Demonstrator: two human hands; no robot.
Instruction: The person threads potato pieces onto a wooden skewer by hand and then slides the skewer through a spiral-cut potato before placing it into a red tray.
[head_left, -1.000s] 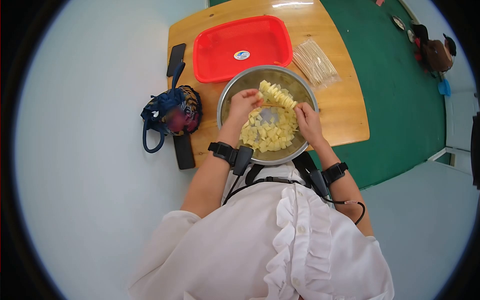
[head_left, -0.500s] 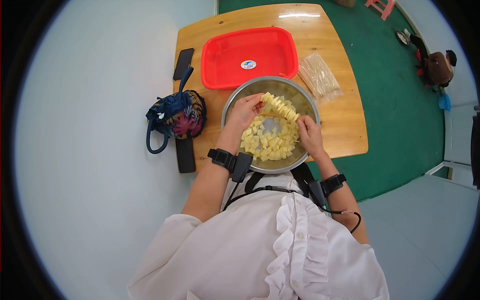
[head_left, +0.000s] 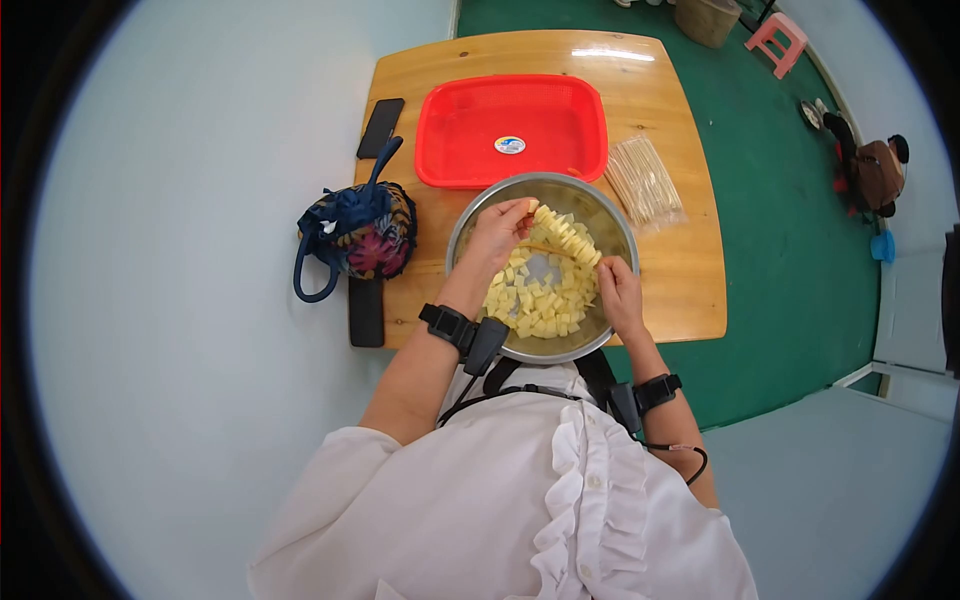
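Note:
A row of pale yellow pieces threaded together (head_left: 567,237) hangs over a steel bowl (head_left: 462,226). My left hand (head_left: 497,232) pinches at the upper left end of the row, its fingers closed. At the lower right end, my right hand (head_left: 620,292) is closed on the row. Many loose yellow cubes (head_left: 545,307) lie in the bowl below both hands. The thin stick inside the row is mostly hidden by the pieces.
A red basket (head_left: 510,165) stands behind the bowl on the wooden table (head_left: 685,290). Packed sticks (head_left: 645,183) lie to its right. Left are a patterned bag (head_left: 362,235), a phone (head_left: 381,128) and another dark flat object (head_left: 366,312). A pink stool (head_left: 778,42) stands beyond.
The whole view has shifted, so the table and bowl appear slightly lower. Both hands keep hold of the threaded row, with little visible movement relative to the bowl.

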